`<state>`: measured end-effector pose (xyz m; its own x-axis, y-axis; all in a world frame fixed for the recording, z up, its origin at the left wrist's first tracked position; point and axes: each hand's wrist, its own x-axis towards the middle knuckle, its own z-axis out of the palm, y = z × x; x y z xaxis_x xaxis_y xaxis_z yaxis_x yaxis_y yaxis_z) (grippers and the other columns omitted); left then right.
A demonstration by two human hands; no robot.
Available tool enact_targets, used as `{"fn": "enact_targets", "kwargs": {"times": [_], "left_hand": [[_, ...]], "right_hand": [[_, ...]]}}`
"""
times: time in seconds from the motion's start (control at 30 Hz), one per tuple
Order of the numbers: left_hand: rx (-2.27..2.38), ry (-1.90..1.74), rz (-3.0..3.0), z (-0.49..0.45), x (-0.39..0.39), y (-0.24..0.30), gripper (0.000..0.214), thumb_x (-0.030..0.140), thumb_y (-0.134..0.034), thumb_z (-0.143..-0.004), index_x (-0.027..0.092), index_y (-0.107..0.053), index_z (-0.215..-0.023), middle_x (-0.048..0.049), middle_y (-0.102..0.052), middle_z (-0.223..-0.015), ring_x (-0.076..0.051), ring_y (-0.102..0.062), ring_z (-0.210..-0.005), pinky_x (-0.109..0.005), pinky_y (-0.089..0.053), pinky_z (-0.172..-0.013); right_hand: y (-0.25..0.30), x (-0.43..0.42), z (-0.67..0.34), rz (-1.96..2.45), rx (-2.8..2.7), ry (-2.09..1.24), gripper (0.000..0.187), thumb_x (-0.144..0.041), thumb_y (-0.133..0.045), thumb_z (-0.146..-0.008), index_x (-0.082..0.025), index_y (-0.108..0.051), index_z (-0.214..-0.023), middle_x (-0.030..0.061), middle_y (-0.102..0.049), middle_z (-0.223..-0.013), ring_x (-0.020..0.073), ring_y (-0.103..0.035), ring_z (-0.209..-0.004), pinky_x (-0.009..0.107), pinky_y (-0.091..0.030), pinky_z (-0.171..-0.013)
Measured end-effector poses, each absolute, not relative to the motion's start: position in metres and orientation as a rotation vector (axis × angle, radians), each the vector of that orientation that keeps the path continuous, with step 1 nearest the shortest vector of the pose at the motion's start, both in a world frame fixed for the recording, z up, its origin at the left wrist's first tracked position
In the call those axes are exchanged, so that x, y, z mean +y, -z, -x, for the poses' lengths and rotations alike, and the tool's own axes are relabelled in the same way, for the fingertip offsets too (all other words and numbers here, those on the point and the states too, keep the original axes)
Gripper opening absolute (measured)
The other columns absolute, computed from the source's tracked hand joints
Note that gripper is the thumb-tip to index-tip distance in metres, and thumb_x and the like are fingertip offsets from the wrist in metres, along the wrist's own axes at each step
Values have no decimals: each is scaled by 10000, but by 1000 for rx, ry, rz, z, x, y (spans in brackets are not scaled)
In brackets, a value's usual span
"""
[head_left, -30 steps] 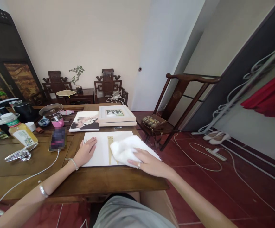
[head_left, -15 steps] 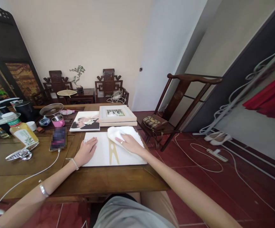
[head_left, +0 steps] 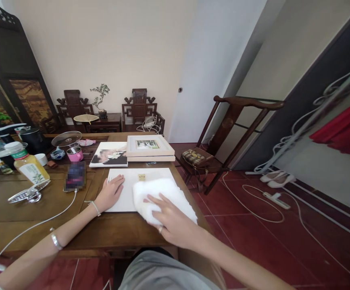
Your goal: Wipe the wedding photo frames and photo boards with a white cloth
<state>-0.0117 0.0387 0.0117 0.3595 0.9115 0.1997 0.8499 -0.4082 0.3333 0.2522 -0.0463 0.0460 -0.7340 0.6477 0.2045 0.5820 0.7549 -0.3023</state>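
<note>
A white flat board (head_left: 126,187) lies on the wooden table (head_left: 72,225) in front of me. My left hand (head_left: 111,193) rests flat on the board's left edge, fingers stretched out. My right hand (head_left: 170,219) presses flat on a white cloth (head_left: 163,195) that covers the board's near right part. A small tan piece (head_left: 141,176) shows on the board just beyond the cloth.
Behind the board lie a stack of light frames (head_left: 149,147) and a printed picture (head_left: 109,154). To the left are a phone (head_left: 75,176) on a white cable, a bottle (head_left: 26,165), a pink cup (head_left: 75,154). A dark wooden chair (head_left: 223,137) stands to the right.
My right hand has slid the cloth from the far side of the board back to its near right corner, now covering most of the tan piece. The left hand has stayed put.
</note>
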Motion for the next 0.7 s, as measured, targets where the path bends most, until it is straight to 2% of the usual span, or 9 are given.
{"fn": "enact_targets", "kwargs": {"times": [0.13, 0.23, 0.33, 0.43, 0.53, 0.7], "left_hand": [[1603, -528, -2442, 11, 38, -13, 409, 302, -310, -952, 225, -512, -1300, -85, -454, -1437, -234, -354, -1368, -544, -171, -1131], [1599, -534, -2446, 11, 38, -12, 412, 303, -304, -955, 226, -509, -1304, -86, -450, -1440, -232, -357, -1367, -539, -166, -1134], [1602, -532, -2444, 11, 39, -12, 415, 306, -295, -957, 234, -503, -1310, -81, -443, -1445, -227, -352, -1370, -539, -164, -1134], [1603, -521, -2440, 11, 39, -12, 415, 306, -294, -958, 236, -499, -1312, -76, -439, -1449, -229, -340, -1375, -551, -166, -1129], [1600, -517, -2441, 12, 40, -13, 415, 307, -296, -959, 233, -496, -1315, -77, -439, -1448, -238, -339, -1376, -565, -168, -1124], [1593, -512, -2446, 11, 40, -13, 426, 303, -291, -957, 215, -491, -1323, -83, -442, -1445, -253, -346, -1371, -577, -174, -1119]], "right_hand": [[-49, -44, -254, 891, -2615, -391, 178, -138, -503, -834, -167, -670, -889, 166, -529, -1344, 254, -347, -1355, 473, -247, -1125], [-47, -11, -245, 1004, -2555, -371, 238, -276, -450, -928, -177, -662, -973, 134, -598, -1259, 272, -418, -1300, 439, -326, -1070], [-45, 31, -231, 1115, -2549, -261, 287, -338, -413, -955, -169, -644, -977, 117, -656, -1116, 283, -509, -1184, 393, -382, -994], [-47, 65, -216, 1173, -2558, -163, 273, -291, -405, -955, -147, -635, -931, 115, -671, -1019, 275, -575, -1031, 361, -400, -929], [-50, 83, -203, 1204, -2541, -117, 288, -226, -368, -946, -109, -631, -943, 140, -667, -997, 290, -589, -970, 378, -399, -896], [-53, 70, -195, 1140, -2603, -78, 237, -138, -433, -862, -114, -647, -962, 175, -643, -1104, 305, -538, -1108, 426, -355, -956]]}}
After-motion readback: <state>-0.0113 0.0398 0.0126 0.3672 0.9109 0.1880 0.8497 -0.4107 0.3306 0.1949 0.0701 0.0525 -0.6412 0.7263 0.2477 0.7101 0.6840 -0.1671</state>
